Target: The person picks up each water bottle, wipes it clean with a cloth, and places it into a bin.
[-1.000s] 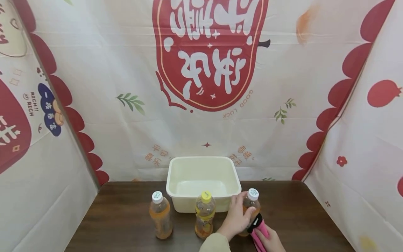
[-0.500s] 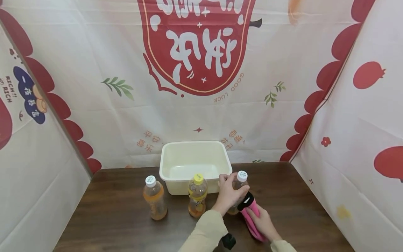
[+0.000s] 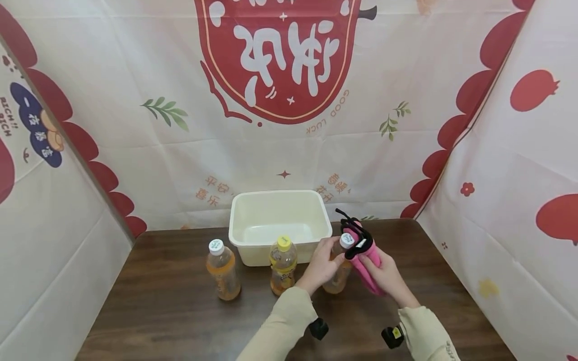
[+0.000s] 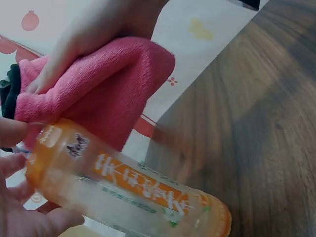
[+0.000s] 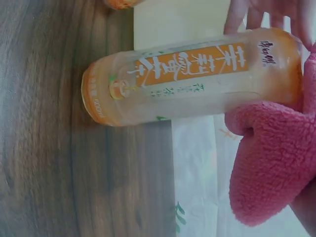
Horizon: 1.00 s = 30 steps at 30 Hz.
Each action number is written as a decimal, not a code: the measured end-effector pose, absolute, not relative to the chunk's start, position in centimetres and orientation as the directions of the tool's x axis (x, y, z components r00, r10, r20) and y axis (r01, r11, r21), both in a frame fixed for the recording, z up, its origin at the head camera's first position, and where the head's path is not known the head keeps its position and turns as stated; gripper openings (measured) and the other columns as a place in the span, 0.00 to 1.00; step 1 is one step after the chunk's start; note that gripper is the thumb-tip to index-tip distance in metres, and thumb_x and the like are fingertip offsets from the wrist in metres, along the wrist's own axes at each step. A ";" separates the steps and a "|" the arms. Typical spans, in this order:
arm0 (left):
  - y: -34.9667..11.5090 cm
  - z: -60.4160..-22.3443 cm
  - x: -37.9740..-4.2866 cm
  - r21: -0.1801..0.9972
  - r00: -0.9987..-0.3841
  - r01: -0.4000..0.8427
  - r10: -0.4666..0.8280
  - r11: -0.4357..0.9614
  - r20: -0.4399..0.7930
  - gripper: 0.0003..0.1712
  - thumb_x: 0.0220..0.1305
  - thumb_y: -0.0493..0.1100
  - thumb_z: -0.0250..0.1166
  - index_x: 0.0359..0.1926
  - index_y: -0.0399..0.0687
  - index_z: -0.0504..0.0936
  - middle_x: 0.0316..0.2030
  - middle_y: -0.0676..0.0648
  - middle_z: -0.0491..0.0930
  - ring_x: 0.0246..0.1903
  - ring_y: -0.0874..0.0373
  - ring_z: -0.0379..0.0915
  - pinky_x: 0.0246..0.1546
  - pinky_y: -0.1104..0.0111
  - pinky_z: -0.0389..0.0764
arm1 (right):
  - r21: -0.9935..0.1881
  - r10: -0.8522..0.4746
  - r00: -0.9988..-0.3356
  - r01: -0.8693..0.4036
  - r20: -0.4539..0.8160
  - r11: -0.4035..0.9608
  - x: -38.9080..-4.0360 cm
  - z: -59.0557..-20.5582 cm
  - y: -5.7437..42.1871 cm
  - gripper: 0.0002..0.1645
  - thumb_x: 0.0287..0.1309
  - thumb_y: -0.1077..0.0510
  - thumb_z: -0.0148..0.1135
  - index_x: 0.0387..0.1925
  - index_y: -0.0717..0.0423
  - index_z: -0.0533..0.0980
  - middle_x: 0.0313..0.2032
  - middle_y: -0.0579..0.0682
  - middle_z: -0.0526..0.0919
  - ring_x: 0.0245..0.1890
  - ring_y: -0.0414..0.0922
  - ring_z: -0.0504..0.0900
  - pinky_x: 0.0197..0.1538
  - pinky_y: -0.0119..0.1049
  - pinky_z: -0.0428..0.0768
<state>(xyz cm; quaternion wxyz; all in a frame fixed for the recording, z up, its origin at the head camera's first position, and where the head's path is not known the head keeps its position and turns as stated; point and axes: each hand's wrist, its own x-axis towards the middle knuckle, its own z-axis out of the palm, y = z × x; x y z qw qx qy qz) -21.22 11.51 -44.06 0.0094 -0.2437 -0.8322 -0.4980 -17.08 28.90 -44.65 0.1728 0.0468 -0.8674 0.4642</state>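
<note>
My left hand [image 3: 321,265] holds a clear tea bottle [image 3: 337,282] with a white cap and orange label by its upper part. In the left wrist view, the fingers curl at the shoulder of the bottle [image 4: 113,182]. My right hand [image 3: 386,276] grips a fuzzy pink cloth [image 3: 368,271] with a black band and black cord, close against the bottle's neck. The cloth [image 5: 271,158] touches or nearly touches the bottle [image 5: 197,79] in the right wrist view. Whether the bottle's base rests on the table cannot be told.
A cream plastic basin [image 3: 280,254] stands at the table's back. Before it is a yellow-capped bottle [image 3: 283,268], and left of that a white-capped bottle [image 3: 223,276]. The brown table [image 3: 180,321] is enclosed by printed cloth walls [image 3: 253,160].
The pink cloth has risen from beside the bottle's body to its neck, and its black cord now shows above. The left hand stays on the bottle. The head view has tilted slightly downward.
</note>
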 end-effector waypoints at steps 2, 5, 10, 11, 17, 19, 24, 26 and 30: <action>11.5 -44.0 -21.3 0.824 -0.876 0.431 0.390 0.368 0.284 0.25 0.60 0.41 0.57 0.60 0.44 0.68 0.52 0.43 0.70 0.49 0.53 0.68 0.50 0.65 0.70 | -0.785 0.081 -0.935 -0.239 0.344 0.571 -17.5 -44.6 28.6 0.08 0.55 0.63 0.59 0.37 0.64 0.74 0.26 0.53 0.78 0.24 0.33 0.72 0.29 0.29 0.73; 11.5 -44.3 -21.4 0.816 -0.866 0.463 0.374 0.345 0.332 0.26 0.60 0.42 0.57 0.60 0.44 0.67 0.54 0.42 0.70 0.52 0.51 0.67 0.53 0.63 0.69 | -0.784 0.103 -0.930 -0.235 0.354 0.575 -17.9 -44.9 28.3 0.08 0.54 0.64 0.60 0.36 0.64 0.74 0.25 0.52 0.78 0.23 0.32 0.70 0.28 0.29 0.72; 11.7 -45.1 -21.2 0.755 -0.826 0.550 0.365 0.357 0.429 0.21 0.62 0.39 0.55 0.56 0.39 0.68 0.51 0.41 0.70 0.53 0.50 0.66 0.55 0.64 0.67 | -0.810 0.145 -0.927 -0.218 0.347 0.544 -17.7 -45.8 27.9 0.08 0.54 0.66 0.59 0.35 0.68 0.74 0.24 0.52 0.78 0.21 0.31 0.70 0.25 0.28 0.72; 11.8 -45.2 -21.2 0.749 -0.824 0.554 0.370 0.364 0.430 0.21 0.63 0.39 0.54 0.56 0.39 0.67 0.52 0.40 0.69 0.53 0.50 0.65 0.55 0.63 0.67 | -0.811 0.153 -0.924 -0.217 0.351 0.544 -17.6 -46.3 27.9 0.08 0.53 0.66 0.59 0.35 0.68 0.74 0.23 0.53 0.78 0.21 0.30 0.70 0.25 0.28 0.72; 12.0 -45.4 -20.8 0.770 -0.845 0.506 0.401 0.389 0.353 0.23 0.67 0.42 0.51 0.60 0.43 0.61 0.55 0.42 0.63 0.57 0.50 0.59 0.57 0.61 0.65 | -0.806 0.164 -0.928 -0.192 0.335 0.560 -16.9 -50.8 28.4 0.05 0.51 0.67 0.60 0.31 0.67 0.74 0.23 0.54 0.79 0.20 0.30 0.72 0.25 0.29 0.73; 12.0 -45.5 -20.7 0.771 -0.846 0.500 0.412 0.394 0.338 0.23 0.67 0.43 0.50 0.61 0.43 0.60 0.56 0.42 0.62 0.57 0.51 0.58 0.57 0.62 0.66 | -0.818 0.152 -0.951 -0.143 0.270 0.558 -16.6 -52.7 28.5 0.05 0.53 0.66 0.60 0.32 0.66 0.75 0.24 0.53 0.80 0.22 0.31 0.73 0.26 0.30 0.74; 11.9 -45.7 -20.6 0.751 -0.831 0.526 0.427 0.398 0.356 0.24 0.67 0.44 0.49 0.62 0.44 0.59 0.56 0.42 0.62 0.56 0.51 0.59 0.55 0.62 0.67 | -0.822 0.136 -0.978 -0.056 0.161 0.566 -16.5 -55.8 28.4 0.08 0.54 0.63 0.60 0.35 0.64 0.75 0.29 0.52 0.80 0.26 0.32 0.73 0.32 0.30 0.74; 11.8 -45.7 -20.7 0.749 -0.827 0.533 0.429 0.394 0.363 0.24 0.67 0.44 0.50 0.62 0.44 0.58 0.56 0.42 0.62 0.55 0.51 0.59 0.55 0.63 0.67 | -0.812 0.134 -0.977 -0.056 0.164 0.581 -16.7 -56.1 28.5 0.07 0.54 0.62 0.61 0.35 0.63 0.75 0.29 0.52 0.80 0.26 0.34 0.73 0.32 0.31 0.74; 11.7 -45.5 -21.0 0.755 -0.830 0.525 0.430 0.392 0.354 0.24 0.67 0.44 0.49 0.62 0.44 0.58 0.56 0.42 0.61 0.55 0.51 0.59 0.54 0.62 0.67 | -0.801 0.135 -0.982 -0.028 0.135 0.598 -17.1 -56.0 28.6 0.08 0.55 0.60 0.61 0.34 0.61 0.75 0.28 0.52 0.80 0.26 0.36 0.73 0.32 0.32 0.73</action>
